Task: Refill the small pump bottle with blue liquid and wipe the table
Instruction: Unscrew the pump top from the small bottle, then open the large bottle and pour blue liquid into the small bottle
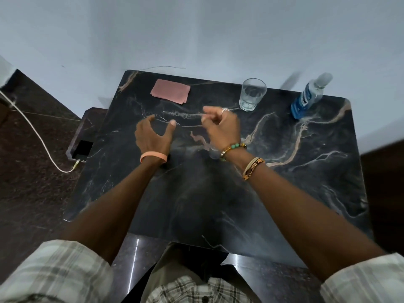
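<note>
Both hands hover over the middle of the dark marble table [306,171]. My left hand [153,136] is open, thumb and fingers spread in a curve, holding nothing. My right hand [220,125] has its fingers loosely curled and apart, and I see nothing in it. Below my right wrist a small clear bottle [213,153] stands on the table, partly hidden by the bracelets. A small dark object [164,165] peeks out under my left wrist. The large bottle of blue liquid [307,99] stands at the back right corner. A folded pink cloth [170,91] lies at the back left.
A clear glass tumbler [252,95] stands at the back, just beyond my right hand. Left of the table a phone [82,149] with a white cable [39,136] lies on a lower ledge. A pale wall runs behind the table.
</note>
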Demonstrator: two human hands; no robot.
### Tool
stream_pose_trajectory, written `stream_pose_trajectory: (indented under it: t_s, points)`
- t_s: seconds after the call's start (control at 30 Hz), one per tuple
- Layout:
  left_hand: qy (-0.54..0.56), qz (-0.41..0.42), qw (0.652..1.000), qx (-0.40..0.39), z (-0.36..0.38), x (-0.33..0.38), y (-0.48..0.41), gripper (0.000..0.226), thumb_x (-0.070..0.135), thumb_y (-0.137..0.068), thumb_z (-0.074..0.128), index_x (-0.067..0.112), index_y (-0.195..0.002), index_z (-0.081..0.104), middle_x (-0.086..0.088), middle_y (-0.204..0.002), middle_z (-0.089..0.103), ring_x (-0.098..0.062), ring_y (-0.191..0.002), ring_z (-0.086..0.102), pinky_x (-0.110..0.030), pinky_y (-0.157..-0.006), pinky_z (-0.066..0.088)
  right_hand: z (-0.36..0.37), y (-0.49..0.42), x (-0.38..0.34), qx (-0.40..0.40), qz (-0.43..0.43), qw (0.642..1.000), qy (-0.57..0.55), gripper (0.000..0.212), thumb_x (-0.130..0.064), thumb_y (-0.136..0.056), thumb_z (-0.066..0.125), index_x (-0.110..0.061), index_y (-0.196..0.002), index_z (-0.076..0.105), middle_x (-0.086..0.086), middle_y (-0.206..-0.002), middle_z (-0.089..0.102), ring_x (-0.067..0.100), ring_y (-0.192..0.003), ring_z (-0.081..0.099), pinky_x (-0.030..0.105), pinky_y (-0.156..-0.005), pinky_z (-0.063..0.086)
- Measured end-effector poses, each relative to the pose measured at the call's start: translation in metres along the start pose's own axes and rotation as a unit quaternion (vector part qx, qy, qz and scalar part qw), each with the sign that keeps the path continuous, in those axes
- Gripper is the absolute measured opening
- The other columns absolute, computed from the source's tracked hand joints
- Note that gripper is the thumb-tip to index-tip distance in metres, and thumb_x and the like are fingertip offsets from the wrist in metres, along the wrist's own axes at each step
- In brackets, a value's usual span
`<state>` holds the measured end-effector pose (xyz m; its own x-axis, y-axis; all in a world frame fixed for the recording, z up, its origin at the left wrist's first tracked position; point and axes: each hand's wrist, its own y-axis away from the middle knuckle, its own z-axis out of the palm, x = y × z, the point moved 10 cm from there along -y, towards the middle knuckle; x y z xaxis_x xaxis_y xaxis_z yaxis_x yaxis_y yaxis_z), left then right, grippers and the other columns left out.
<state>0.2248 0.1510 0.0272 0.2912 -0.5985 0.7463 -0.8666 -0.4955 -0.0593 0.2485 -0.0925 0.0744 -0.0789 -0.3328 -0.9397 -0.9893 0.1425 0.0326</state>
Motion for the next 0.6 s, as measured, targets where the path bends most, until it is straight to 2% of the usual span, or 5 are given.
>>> stream_pose_trajectory:
  t_s: [0.2, 0.33, 0.4, 0.47, 0.6]
  points:
    - [0.041, 0.065, 0.995, 0.060, 0.016, 0.082, -0.008, 0.061, 0.057, -0.083, 0.056, 0.013, -0.125, 0.050, -0.009, -0.128, 0.052, -0.024, -0.118, 0.047, -0.039, -0.100, 0.039, -0.135, -0.030, -0.004, 0.186, -0.013, 0.982, -0.032, 0.021, -0.010, -0.086, 0.061, -0.018, -0.103, 0.072, -0.001, -0.095, 0.073, 0.013, -0.084, 0.069, 0.035, -0.077, 0.059]
    - [0.067, 0.137, 0.987, 0.040, 0.051, 0.147, 0.009, 0.051, 0.045, -0.089, 0.057, 0.012, -0.126, 0.049, -0.009, -0.127, 0.052, -0.024, -0.117, 0.047, -0.041, -0.100, 0.038, -0.228, -0.028, 0.001, 0.352, -0.033, 0.934, -0.054, 0.024, -0.007, -0.087, 0.058, -0.013, -0.109, 0.067, -0.011, -0.088, 0.066, -0.004, -0.075, 0.062, 0.012, -0.068, 0.051]
    - [0.079, 0.186, 0.979, 0.013, 0.074, 0.183, 0.020, 0.049, 0.043, -0.090, 0.057, 0.013, -0.128, 0.049, -0.007, -0.129, 0.052, -0.022, -0.120, 0.046, -0.042, -0.103, 0.036, -0.262, -0.023, 0.009, 0.407, -0.040, 0.910, -0.064, 0.031, -0.008, -0.085, 0.056, -0.010, -0.116, 0.061, -0.002, -0.090, 0.062, 0.002, -0.078, 0.060, 0.009, -0.066, 0.046]
    - [0.078, 0.227, 0.970, -0.024, 0.102, 0.219, 0.033, 0.050, 0.041, -0.089, 0.057, 0.014, -0.129, 0.049, -0.007, -0.131, 0.051, -0.024, -0.124, 0.044, -0.042, -0.104, 0.035, -0.288, -0.023, 0.020, 0.422, -0.026, 0.904, -0.057, 0.045, -0.010, -0.079, 0.058, -0.011, -0.125, 0.053, 0.006, -0.103, 0.057, 0.017, -0.090, 0.059, 0.014, -0.071, 0.048]
    - [0.043, 0.282, 0.952, -0.109, 0.162, 0.279, 0.062, 0.052, 0.035, -0.086, 0.061, 0.016, -0.132, 0.046, -0.005, -0.134, 0.048, -0.024, -0.124, 0.044, -0.039, -0.101, 0.036, -0.323, -0.031, 0.051, 0.411, 0.024, 0.911, -0.019, 0.063, -0.016, -0.075, 0.062, -0.010, -0.135, 0.042, 0.006, -0.123, 0.048, 0.018, -0.111, 0.050, 0.033, -0.097, 0.046]
